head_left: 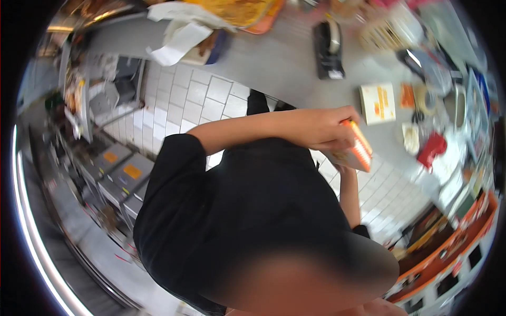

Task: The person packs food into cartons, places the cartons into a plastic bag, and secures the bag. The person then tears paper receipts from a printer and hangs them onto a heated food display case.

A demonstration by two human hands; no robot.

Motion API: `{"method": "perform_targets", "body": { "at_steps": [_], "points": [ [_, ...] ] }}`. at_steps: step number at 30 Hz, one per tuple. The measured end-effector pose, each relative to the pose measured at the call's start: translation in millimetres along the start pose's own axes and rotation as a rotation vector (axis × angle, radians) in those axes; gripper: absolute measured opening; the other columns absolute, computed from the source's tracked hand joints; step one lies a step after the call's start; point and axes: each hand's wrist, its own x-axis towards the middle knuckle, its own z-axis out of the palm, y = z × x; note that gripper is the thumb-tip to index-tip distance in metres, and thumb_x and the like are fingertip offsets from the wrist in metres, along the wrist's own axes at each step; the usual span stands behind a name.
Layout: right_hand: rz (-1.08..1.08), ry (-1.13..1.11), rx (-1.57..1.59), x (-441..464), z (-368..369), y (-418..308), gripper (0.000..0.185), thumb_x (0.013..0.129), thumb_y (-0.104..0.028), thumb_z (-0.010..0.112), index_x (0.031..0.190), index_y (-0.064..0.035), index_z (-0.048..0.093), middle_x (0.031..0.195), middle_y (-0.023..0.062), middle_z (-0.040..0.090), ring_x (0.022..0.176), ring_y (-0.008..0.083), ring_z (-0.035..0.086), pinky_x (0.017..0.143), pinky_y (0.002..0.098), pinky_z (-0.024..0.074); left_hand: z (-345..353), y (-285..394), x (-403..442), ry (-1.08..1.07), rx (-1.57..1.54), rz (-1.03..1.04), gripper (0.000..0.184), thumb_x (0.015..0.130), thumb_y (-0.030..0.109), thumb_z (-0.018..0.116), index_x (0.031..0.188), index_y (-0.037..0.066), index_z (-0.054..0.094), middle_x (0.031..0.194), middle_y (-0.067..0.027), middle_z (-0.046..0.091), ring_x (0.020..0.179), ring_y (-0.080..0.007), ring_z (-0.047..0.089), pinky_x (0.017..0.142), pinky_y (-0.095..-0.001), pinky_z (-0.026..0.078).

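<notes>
At the near edge of the metal counter (290,68), just in front of the black-clad body, the left hand (339,128) grips an orange-and-white box (360,146), its fingers closed over the box's upper end. The box is tilted, its orange side with pale markings turned up toward the right and a greyish face toward the body. The right hand (343,169) comes up from below to the box's lower end; most of it is hidden there, so I cannot tell whether its fingers are gripping or only supporting. The left forearm crosses in front of the body, while the right forearm is mostly out of sight behind the cap's blurred brim and the sleeve. Near the hands, on the counter, lies a white box with orange print (377,104), with a small orange packet (407,96) just beside it and a roll of tape (425,100) next to that. A red object (432,149), too blurred to name, lies farther right among clear plastic and pale wrappings. Toward the counter's far side stand a black tape dispenser (328,50) and a pale slotted basket (387,31). At the upper left, loose white paper (182,45) lies near an orange tray (270,22) with something yellow in it. Below spreads a white tiled floor (192,97), and grey units with orange labels (141,164) stand off to the left.
</notes>
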Motion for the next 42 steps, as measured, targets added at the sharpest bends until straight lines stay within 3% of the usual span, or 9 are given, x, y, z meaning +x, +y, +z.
{"method": "perform_targets", "body": {
  "at_steps": [4,6,10,14,21,24,30,38,42],
  "points": [
    [-0.425,-0.291,0.273,-7,53,-37,0.073,0.083,-0.046,0.061,0.139,-0.0106,0.028,0.136,0.0102,0.038,0.123,0.0236,0.04,0.103,0.0414,0.032,-3,-48,-1,0.238,-0.06,-0.311,0.03,0.086,0.021,0.058,0.107,0.001,0.049,0.117,-0.0145,0.045,0.104,-0.0293,0.049,0.088,-0.0349,0.041],
    [-0.406,0.274,-0.494,9,39,-18,0.062,0.09,-0.032,0.057,0.137,-0.0047,0.029,0.13,0.0119,0.045,0.115,0.0205,0.047,0.096,0.0358,0.0389,8,-57,-8,0.269,-0.326,-0.518,0.034,0.086,0.021,0.058,0.11,-0.001,0.046,0.118,-0.0149,0.044,0.108,-0.0292,0.047,0.091,-0.0335,0.039],
    [-0.147,0.52,-0.127,35,37,5,0.048,0.092,-0.025,0.053,0.129,0.0006,0.036,0.119,0.0128,0.052,0.105,0.0199,0.054,0.088,0.0339,0.0452,-7,-48,-63,0.569,0.481,-0.108,0.046,0.072,0.009,0.064,0.116,0.008,0.049,0.124,-0.011,0.044,0.12,-0.0328,0.04,0.097,-0.0405,0.035],
    [-0.5,0.577,-0.198,46,47,5,0.053,0.092,-0.022,0.054,0.132,0.0012,0.029,0.125,0.0175,0.046,0.111,0.0254,0.051,0.093,0.0368,0.0426,-120,17,-172,0.323,1.085,-0.602,0.058,0.06,-0.006,0.061,0.11,0.023,0.057,0.129,-0.0047,0.044,0.129,-0.0309,0.03,0.098,-0.0585,0.026],
    [-0.989,1.349,-1.106,43,133,12,0.061,0.082,-0.021,0.066,0.129,0.004,0.035,0.132,0.021,0.038,0.12,0.0331,0.041,0.101,0.0404,0.0334,-245,20,-263,-0.13,1.413,-0.838,0.014,0.075,0.009,0.056,0.084,0.015,0.064,0.079,-0.0046,0.064,0.084,-0.0238,0.062,0.076,-0.0396,0.047],
    [-1.283,0.376,-1.148,42,244,9,0.079,0.064,-0.023,0.081,0.127,0.0003,0.04,0.13,0.0193,0.044,0.123,0.0338,0.039,0.103,0.0453,0.0283,-219,59,-221,-0.218,1.048,-0.495,0.01,0.074,0.009,0.056,0.08,0.012,0.064,0.072,-0.0084,0.064,0.066,-0.0275,0.063,0.053,-0.0384,0.049],
    [-0.513,-0.701,-1.312,95,294,-16,0.041,0.075,-0.01,0.07,0.114,-0.0109,0.058,0.098,0.0059,0.065,0.088,0.0204,0.062,0.086,0.0363,0.0443,-221,102,-155,-0.504,0.592,-0.146,0.011,0.072,0.008,0.059,0.081,0.012,0.063,0.068,-0.0078,0.063,0.065,-0.0272,0.063,0.056,-0.0375,0.049],
    [-0.463,0.317,-0.369,102,217,52,0.03,0.088,-0.011,0.059,0.113,0.0039,0.052,0.085,0.0072,0.065,0.074,0.0095,0.06,0.066,0.0223,0.0465,-195,-24,-94,0.388,1.096,0.557,0.02,0.073,0.012,0.063,0.093,0.013,0.065,0.092,-0.0014,0.064,0.087,-0.021,0.061,0.075,-0.0313,0.047],
    [-0.468,0.608,-0.448,157,176,80,0.043,0.087,-0.012,0.059,0.124,-0.0016,0.041,0.09,0.0156,0.065,0.073,0.0187,0.063,0.064,0.0274,0.0484,-135,-129,-125,0.07,0.944,0.157,0.029,0.077,0.019,0.062,0.105,0.017,0.062,0.111,0.0019,0.059,0.106,-0.0189,0.053,0.088,-0.0372,0.042]
  ]
}}
